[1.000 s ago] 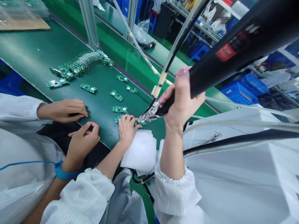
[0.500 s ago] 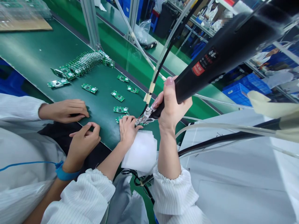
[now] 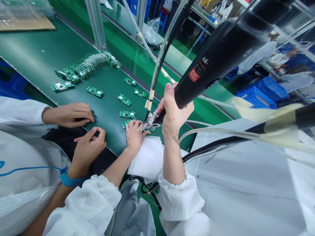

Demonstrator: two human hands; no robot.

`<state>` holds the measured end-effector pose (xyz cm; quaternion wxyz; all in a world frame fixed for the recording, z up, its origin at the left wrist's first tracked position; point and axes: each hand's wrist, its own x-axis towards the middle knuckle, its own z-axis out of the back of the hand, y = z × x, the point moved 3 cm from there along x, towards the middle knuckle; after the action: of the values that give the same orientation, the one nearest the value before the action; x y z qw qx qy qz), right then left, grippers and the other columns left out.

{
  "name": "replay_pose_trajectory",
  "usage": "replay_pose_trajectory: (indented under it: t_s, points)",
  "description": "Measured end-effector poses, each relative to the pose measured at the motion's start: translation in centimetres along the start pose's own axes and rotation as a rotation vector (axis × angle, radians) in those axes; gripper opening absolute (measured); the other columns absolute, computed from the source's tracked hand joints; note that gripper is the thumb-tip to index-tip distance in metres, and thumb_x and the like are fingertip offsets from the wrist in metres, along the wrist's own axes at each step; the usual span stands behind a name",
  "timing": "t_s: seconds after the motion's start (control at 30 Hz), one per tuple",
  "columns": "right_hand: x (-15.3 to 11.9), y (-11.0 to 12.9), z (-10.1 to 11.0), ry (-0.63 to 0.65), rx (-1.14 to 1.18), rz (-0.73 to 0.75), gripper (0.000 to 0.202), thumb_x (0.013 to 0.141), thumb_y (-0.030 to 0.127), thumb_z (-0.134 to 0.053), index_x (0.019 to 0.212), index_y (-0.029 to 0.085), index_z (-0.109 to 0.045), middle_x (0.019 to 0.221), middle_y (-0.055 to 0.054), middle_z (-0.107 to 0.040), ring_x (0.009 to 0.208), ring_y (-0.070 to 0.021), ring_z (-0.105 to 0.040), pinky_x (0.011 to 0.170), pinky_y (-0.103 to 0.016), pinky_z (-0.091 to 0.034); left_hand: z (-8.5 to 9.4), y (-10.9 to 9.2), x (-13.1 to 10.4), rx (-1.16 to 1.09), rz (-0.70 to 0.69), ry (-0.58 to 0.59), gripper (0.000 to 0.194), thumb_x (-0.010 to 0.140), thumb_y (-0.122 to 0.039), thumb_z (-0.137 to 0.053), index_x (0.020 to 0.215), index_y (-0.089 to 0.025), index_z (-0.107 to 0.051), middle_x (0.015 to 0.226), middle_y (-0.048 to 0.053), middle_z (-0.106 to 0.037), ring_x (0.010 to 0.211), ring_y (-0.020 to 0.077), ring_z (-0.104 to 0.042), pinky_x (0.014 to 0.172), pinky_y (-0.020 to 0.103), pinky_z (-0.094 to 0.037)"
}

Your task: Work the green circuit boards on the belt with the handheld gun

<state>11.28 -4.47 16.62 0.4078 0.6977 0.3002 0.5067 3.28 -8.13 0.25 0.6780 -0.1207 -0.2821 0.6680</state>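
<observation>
So this looks like the fastening step on one small circuit board (image 3: 128, 123): the right hand (image 3: 173, 113) is wrapped tight around a black powered driver (image 3: 221, 55), fist fully closed on the grip, with the metal nose (image 3: 149, 122) of the tool angled down and, as far as I can tell, touching the board. The left hand (image 3: 134, 134) lies flat, fingers spread only a little and pressing the board down on the green belt (image 3: 36, 55), so it pins rather than grips. The board sits right at the near edge of the belt, at about 12 o'clock from the left hand, with a stack of white foam sheets (image 3: 147, 159) just at 5 o'clock from it. My guess is the next move calls for keeping the tip square on its spot and the board dead still. More boards lie loose at 11 o'clock (image 3: 127, 114), and a long overlapped row (image 3: 88, 64) further out. A co-worker's two hands (image 3: 70, 114) rest at 9 o'clock, apart from all this
</observation>
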Motion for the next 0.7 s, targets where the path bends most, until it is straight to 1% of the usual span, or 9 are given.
replay_pose_trajectory:
  t_s: [0.1,0.17,0.23,0.3,0.37,0.47,0.53,0.6,0.7]
  points:
    - [0.6,0.4,0.5,-0.026,0.043,0.023,0.027,0.084,0.043,-0.072,0.077,0.022,-0.056,0.045,0.01,-0.046,0.032,-0.0087,-0.042,0.033,-0.022,-0.039,0.1,-0.4,0.0,0.002,-0.025,0.002,0.018,0.085,-0.039,-0.07,0.09,-0.022,-0.074,0.104,0.009,-0.07,0.104,0.0314,-0.053,0.09,0.045,-0.041]
    - [1.2,1.2,0.9,-0.069,0.068,0.049,0.024,0.083,0.04,-0.072,0.079,0.021,-0.058,0.045,0.01,-0.049,0.032,-0.0091,-0.044,0.033,-0.022,-0.04,0.2,-0.6,-0.1,0.004,-0.052,0.003,0.02,0.086,-0.039,-0.068,0.092,-0.022,-0.074,0.105,0.01,-0.07,0.104,0.0311,-0.054,0.089,0.045,-0.041]
    - [1.8,2.5,1.4,-0.134,0.069,0.102,0.023,0.083,0.037,-0.072,0.078,0.02,-0.058,0.044,0.01,-0.049,0.032,-0.0094,-0.044,0.032,-0.022,-0.038,0.3,-0.4,-0.3,0.007,-0.078,0.002,0.02,0.086,-0.039,-0.069,0.097,-0.023,-0.074,0.105,0.009,-0.07,0.105,0.0306,-0.054,0.09,0.044,-0.041]
    - [2.2,3.6,1.6,-0.186,0.036,0.168,0.023,0.083,0.037,-0.07,0.075,0.02,-0.057,0.043,0.009,-0.048,0.031,-0.009,-0.042,0.031,-0.022,-0.036,0.5,0.5,-0.5,0.014,-0.082,-0.014,0.022,0.084,-0.039,-0.071,0.101,-0.025,-0.073,0.107,0.008,-0.07,0.108,0.0307,-0.053,0.094,0.044,-0.039]
    - [2.4,4.2,1.7,-0.213,-0.01,0.208,0.022,0.084,0.038,-0.067,0.073,0.021,-0.057,0.045,0.009,-0.046,0.032,-0.0085,-0.042,0.032,-0.022,-0.036,1.2,2.2,-0.5,0.025,-0.049,-0.053,0.025,0.084,-0.04,-0.071,0.104,-0.025,-0.072,0.112,0.008,-0.069,0.113,0.0318,-0.051,0.097,0.046,-0.037]
    - [2.3,4.4,1.6,-0.232,-0.042,0.216,0.02,0.086,0.038,-0.065,0.075,0.023,-0.057,0.048,0.009,-0.044,0.034,-0.0085,-0.043,0.034,-0.023,-0.038,2.9,4.9,0.0,0.046,0.039,-0.121,0.031,0.087,-0.041,-0.066,0.11,-0.021,-0.068,0.118,0.011,-0.067,0.116,0.0345,-0.048,0.099,0.049,-0.036]
    - [2.1,4.4,1.5,-0.23,-0.049,0.208,0.02,0.085,0.038,-0.066,0.074,0.023,-0.058,0.049,0.009,-0.044,0.034,-0.009,-0.043,0.034,-0.024,-0.038,3.7,6.1,0.7,0.057,0.061,-0.115,0.029,0.088,-0.038,-0.065,0.111,-0.019,-0.066,0.114,0.012,-0.067,0.114,0.0347,-0.05,0.096,0.049,-0.039]
    - [2.0,4.5,1.4,-0.232,-0.04,0.206,0.02,0.084,0.036,-0.068,0.073,0.022,-0.058,0.049,0.009,-0.044,0.034,-0.009,-0.044,0.033,-0.024,-0.037,4.1,6.4,1.3,0.065,0.044,-0.067,0.027,0.087,-0.033,-0.068,0.11,-0.019,-0.065,0.109,0.012,-0.068,0.109,0.0336,-0.053,0.093,0.046,-0.042]
    - [1.9,4.8,1.2,-0.248,0.029,0.215,0.02,0.081,0.032,-0.07,0.072,0.02,-0.058,0.05,0.009,-0.045,0.034,-0.008,-0.044,0.03,-0.024,-0.035,3.7,6.2,1.6,0.083,0.004,0.005,0.032,0.084,-0.03,-0.071,0.114,-0.022,-0.064,0.109,0.011,-0.067,0.107,0.0319,-0.057,0.091,0.043,-0.046]
